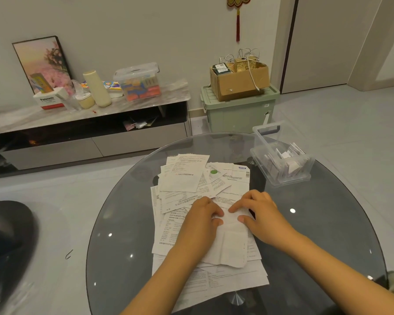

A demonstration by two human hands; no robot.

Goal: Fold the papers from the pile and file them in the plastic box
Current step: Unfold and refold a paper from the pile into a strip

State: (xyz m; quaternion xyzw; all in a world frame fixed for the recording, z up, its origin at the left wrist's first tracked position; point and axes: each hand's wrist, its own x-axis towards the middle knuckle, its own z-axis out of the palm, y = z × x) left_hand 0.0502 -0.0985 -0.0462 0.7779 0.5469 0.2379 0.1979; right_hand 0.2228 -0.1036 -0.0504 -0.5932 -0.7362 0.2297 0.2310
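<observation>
Both hands on folded paper [231, 242] atop pile [191, 178], table [328, 223] centre | left hand [203, 214] and right hand [257, 210] pinch its far edge | plastic box [280, 155] far right, holding folded slips

The white box [48, 100] on the low cabinet [146, 98] reads "Panasonic"; print on the papers [184, 176] seems too small to read.
</observation>
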